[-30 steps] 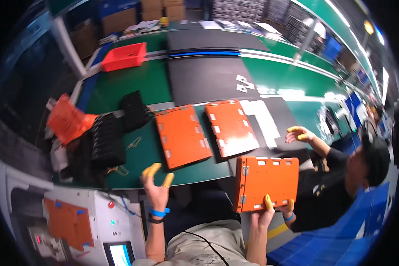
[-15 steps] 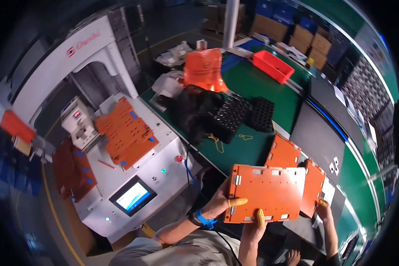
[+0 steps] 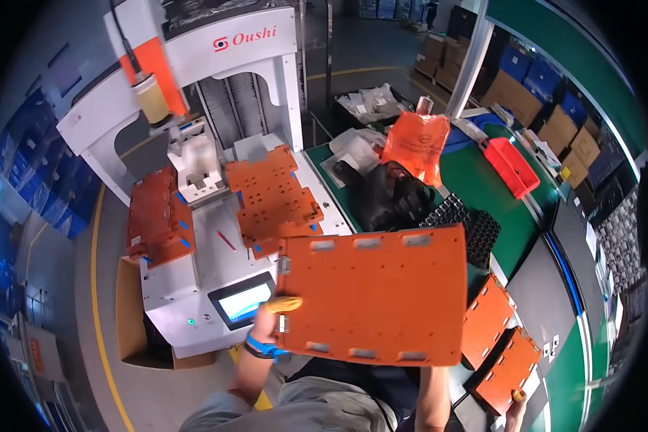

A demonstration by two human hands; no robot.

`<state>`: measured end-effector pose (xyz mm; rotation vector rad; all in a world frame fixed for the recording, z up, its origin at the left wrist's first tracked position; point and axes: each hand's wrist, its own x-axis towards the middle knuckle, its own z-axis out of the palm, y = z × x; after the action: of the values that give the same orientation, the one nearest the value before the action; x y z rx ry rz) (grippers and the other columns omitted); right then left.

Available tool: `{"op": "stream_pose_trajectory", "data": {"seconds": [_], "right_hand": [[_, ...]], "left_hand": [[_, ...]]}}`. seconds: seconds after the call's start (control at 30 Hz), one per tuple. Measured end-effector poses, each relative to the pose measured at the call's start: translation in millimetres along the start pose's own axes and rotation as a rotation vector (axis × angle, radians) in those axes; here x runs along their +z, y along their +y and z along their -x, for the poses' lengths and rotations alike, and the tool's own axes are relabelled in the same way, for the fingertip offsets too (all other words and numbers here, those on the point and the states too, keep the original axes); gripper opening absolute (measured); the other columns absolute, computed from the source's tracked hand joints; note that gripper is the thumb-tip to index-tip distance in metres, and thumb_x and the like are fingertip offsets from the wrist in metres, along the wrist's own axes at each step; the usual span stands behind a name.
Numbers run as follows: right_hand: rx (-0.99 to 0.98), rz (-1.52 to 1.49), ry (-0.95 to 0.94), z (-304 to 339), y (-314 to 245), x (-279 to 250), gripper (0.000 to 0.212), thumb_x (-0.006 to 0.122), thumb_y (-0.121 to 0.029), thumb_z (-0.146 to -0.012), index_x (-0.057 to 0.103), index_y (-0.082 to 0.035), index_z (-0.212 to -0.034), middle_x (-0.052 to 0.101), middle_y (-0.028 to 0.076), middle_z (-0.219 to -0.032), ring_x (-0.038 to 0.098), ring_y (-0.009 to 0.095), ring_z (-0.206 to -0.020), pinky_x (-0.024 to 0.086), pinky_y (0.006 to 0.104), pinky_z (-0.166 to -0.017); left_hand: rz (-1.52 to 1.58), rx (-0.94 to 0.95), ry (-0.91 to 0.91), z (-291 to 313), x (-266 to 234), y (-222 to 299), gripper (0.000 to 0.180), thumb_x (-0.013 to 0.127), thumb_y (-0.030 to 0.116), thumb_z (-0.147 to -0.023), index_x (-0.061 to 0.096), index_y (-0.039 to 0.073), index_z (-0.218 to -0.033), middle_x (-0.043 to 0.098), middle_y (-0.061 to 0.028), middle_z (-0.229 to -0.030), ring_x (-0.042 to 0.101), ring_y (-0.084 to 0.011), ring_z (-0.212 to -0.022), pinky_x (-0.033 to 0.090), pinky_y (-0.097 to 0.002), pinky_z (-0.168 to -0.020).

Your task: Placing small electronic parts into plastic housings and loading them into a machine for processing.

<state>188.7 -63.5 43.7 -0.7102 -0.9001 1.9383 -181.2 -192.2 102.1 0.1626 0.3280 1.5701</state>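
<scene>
In front of me is a flat orange fixture plate (image 3: 371,295) with slots along its long edges and metal hinges at its left side. My left hand (image 3: 270,317) grips its left edge, a yellow-covered thumb lying on top and a blue band around the wrist. My right forearm (image 3: 433,399) reaches up to the plate's near right edge; the plate hides the hand and its fingers. At the lower right, another person's hand (image 3: 517,405) touches a smaller-looking orange plate (image 3: 507,371). Beside that lies another orange plate (image 3: 488,320).
A white machine (image 3: 173,281) at left carries a perforated orange plate (image 3: 273,194), a stacked orange plate (image 3: 158,219) and a touchscreen (image 3: 241,299). On the green bench sit a black bag (image 3: 389,198), black trays (image 3: 482,237), an orange bag (image 3: 417,144) and a red bin (image 3: 511,169).
My view has turned left toward the machine. The held plate has come closer and is raised. My right thumb, earlier on its near edge, is now out of sight.
</scene>
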Motion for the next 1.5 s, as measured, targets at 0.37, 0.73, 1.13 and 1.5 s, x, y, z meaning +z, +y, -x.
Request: {"op": "stream_pose_trajectory", "data": {"seconds": [0.37, 0.73, 1.13, 1.5], "right_hand": [[0.447, -0.185, -0.296, -86, -42, 152, 0.060, 0.068, -0.019, -0.080, 0.051, -0.004, -0.136, 0.058, 0.014, -0.132, 0.060, 0.028, -0.118, 0.054, 0.0427, -0.094], [0.213, -0.248, -0.210, -150, 26, 281, 0.052, 0.064, -0.023, -0.090, 0.051, -0.006, -0.137, 0.056, 0.010, -0.138, 0.053, 0.025, -0.127, 0.041, 0.0406, -0.110], [0.210, -0.329, -0.252, -217, 80, 314, 0.046, 0.062, -0.020, -0.092, 0.052, -0.006, -0.134, 0.058, 0.007, -0.135, 0.051, 0.023, -0.128, 0.035, 0.0409, -0.113], [0.383, -0.136, -0.453, -241, 75, 311, 0.059, 0.058, -0.045, -0.097, 0.043, -0.021, -0.149, 0.053, 0.010, -0.125, 0.056, 0.022, -0.104, 0.052, 0.0364, -0.097]], "left_hand": [[-0.643, 0.033, 0.504, 20, 38, 118, 0.061, 0.060, 0.022, -0.094, 0.040, 0.002, -0.148, 0.057, -0.0139, -0.136, 0.060, -0.0267, -0.119, 0.049, -0.0417, -0.100], [-0.802, 0.972, 0.332, -8, 17, 83, 0.055, 0.052, 0.030, -0.101, 0.041, 0.001, -0.147, 0.046, -0.0169, -0.148, 0.042, -0.0258, -0.139, 0.029, -0.0389, -0.118], [-1.537, 1.135, 0.897, -55, 9, 90, 0.046, 0.086, 0.027, -0.075, 0.071, -0.001, -0.109, 0.070, -0.0171, -0.102, 0.066, -0.0340, -0.096, 0.051, -0.0400, -0.091], [-1.547, 1.339, 0.889, -77, -7, 121, 0.039, 0.089, 0.027, -0.067, 0.075, 0.003, -0.094, 0.070, -0.0122, -0.093, 0.062, -0.0314, -0.090, 0.050, -0.0413, -0.081]]}}
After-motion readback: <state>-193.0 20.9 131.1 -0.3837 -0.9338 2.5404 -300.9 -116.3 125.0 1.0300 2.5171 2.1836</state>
